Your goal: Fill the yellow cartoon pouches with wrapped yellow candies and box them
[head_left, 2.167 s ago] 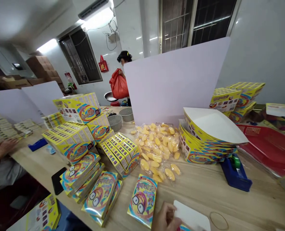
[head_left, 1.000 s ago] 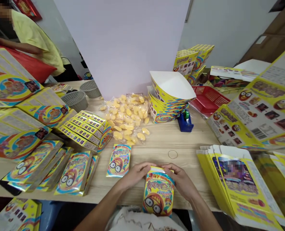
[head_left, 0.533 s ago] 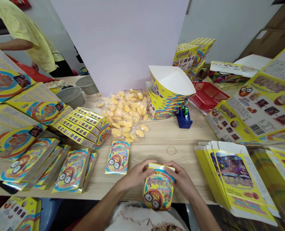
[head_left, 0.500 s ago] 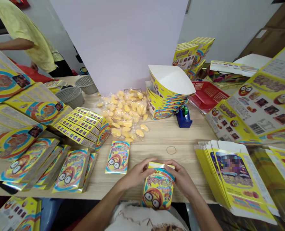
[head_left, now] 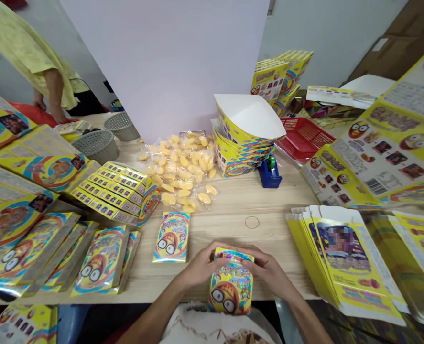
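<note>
The left hand [head_left: 204, 267] and right hand [head_left: 269, 272] clasped the sides of a foil-printed card packet [head_left: 230, 285] at the surface's [head_left: 229, 203] near edge. Its pale top flap, showing earlier, had apparently folded away, though the fingers partly hid it. A matching packet [head_left: 171, 237] lay left.

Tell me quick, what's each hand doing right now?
Left hand: closed around the shiny yellow cartoon-printed cardboard box.
Right hand: holding that same box too.
</note>
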Demonstrator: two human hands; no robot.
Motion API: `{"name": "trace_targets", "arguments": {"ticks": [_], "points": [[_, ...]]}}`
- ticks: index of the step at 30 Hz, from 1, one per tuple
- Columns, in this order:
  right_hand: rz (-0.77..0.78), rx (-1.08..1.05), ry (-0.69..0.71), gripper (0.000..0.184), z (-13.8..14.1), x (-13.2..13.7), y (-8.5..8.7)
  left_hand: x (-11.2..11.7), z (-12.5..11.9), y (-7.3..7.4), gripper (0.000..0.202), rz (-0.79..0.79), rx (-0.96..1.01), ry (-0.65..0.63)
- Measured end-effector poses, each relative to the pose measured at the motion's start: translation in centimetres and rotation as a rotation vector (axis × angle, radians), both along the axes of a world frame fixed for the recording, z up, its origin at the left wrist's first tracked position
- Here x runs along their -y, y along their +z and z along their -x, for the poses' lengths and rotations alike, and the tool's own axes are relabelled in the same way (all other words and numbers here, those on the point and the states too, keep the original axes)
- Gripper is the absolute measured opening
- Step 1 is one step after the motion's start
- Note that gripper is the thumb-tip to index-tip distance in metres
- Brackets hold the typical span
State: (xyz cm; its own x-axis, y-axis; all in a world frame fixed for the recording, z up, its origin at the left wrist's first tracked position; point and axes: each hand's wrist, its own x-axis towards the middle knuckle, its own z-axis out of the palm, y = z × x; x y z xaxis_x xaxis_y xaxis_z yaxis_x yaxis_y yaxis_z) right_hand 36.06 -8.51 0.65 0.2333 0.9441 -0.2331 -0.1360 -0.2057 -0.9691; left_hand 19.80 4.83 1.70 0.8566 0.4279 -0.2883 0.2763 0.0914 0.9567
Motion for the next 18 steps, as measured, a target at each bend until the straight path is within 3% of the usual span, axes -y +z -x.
{"name": "trace_targets", "arguments": {"ticks": [3, 7, 9, 13, 18], "points": [[0.008, 0.061, -0.070, 0.027, -2.4, -1.3, 1.1, 0.1, -0.6, -0.2, 0.031, -0.008, -0.022, 0.125], [0.034, 0.191, -0.561, 0.033, -11.3, -5.4, 2.7, -1.4, -0.6, 0.6, 0.034, -0.067, -0.034, 0.300], [0.074, 0.203, -0.716, 0.035, -16.0, -8.0, 2.8, -2.4, 0.0, 1.0, 0.036, -0.096, -0.032, 0.328], [0.215, 0.093, -0.717, 0.027, -21.0, -12.1, 1.6, -3.0, 1.7, 1.1, 0.035, -0.084, -0.070, 0.266], [0.244, -0.061, -0.708, 0.026, -21.4, -12.7, -0.7, -2.5, 2.7, 0.0, 0.035, -0.079, -0.082, 0.269]]}}
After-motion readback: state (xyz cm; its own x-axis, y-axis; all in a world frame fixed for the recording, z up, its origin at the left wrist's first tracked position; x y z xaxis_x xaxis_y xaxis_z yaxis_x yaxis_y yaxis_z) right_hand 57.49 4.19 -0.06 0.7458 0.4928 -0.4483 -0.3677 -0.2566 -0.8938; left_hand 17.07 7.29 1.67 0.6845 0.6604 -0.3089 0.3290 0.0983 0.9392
